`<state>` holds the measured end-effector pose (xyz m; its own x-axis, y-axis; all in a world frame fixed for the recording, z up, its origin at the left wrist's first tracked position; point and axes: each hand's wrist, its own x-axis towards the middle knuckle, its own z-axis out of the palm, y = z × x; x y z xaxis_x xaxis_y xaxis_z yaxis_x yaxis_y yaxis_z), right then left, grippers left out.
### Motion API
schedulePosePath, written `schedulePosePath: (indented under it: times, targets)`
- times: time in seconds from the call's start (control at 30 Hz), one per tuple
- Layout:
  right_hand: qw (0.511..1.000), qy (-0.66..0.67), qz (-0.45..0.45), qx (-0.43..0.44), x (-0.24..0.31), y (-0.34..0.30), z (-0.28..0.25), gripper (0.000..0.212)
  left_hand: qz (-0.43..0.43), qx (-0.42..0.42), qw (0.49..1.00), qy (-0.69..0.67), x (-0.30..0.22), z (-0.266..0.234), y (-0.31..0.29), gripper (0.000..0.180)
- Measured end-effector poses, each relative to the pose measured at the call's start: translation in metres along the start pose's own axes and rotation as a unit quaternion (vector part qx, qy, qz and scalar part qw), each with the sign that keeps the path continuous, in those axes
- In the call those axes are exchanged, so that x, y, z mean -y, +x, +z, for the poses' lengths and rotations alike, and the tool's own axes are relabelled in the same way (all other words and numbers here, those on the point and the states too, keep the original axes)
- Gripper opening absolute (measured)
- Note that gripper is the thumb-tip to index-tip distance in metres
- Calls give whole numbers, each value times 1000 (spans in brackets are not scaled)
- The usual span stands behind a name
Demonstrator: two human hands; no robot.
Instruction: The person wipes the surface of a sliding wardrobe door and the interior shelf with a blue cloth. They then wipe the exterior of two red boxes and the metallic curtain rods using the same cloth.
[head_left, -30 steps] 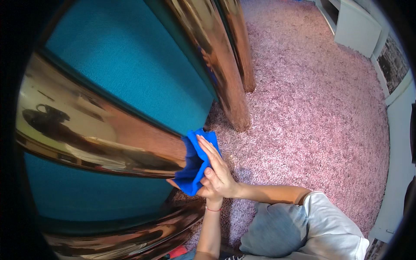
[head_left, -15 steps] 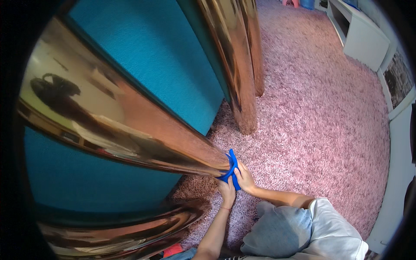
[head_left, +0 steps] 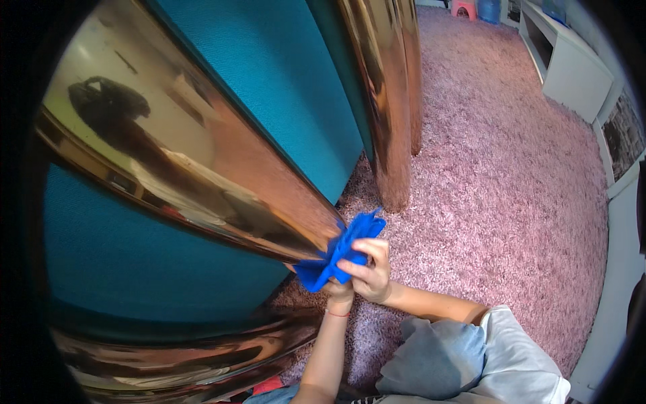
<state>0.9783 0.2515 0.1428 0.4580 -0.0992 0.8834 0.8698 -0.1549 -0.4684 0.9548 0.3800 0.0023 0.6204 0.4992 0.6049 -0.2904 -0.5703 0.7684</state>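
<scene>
A crumpled blue cloth (head_left: 338,254) is pressed against the near end of a shiny copper-coloured metal bar (head_left: 269,202) that runs across teal upholstery (head_left: 269,87). My right hand (head_left: 371,271) grips the cloth from the right, fingers curled over it. My left hand (head_left: 338,293), with a red string at the wrist, holds the cloth from below and is partly hidden behind the right hand. A second copper bar (head_left: 392,128) stands upright just beyond the cloth, down to the floor.
Pink shaggy carpet (head_left: 505,202) covers the floor to the right. A white low cabinet (head_left: 572,74) stands at the upper right, with a small pink stool (head_left: 464,8) beside it. My bent knee in grey trousers (head_left: 434,357) is at the bottom.
The cloth has gone from spread flat under my hand on the bar to bunched up at the bar's end in both hands. The view has shifted, so the bar looks larger.
</scene>
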Motion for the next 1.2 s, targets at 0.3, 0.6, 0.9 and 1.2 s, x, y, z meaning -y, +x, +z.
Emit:
schedulePosePath:
  times: [0.3,0.6,0.9,1.2]
  targets:
    - [962,-16,105,251,-52,-128,-47,44,-121,126,985,-12,-32,6,-53,36]
    - [984,26,32,174,-13,-57,-19,46,-82,56,992,-74,-8,-7,-39,33]
    - [969,-5,91,230,-41,-112,-44,41,-149,161,976,-2,-37,-9,-46,49]
    - [982,8,35,185,-37,-88,-34,39,-22,117,993,11,-31,-6,-32,42]
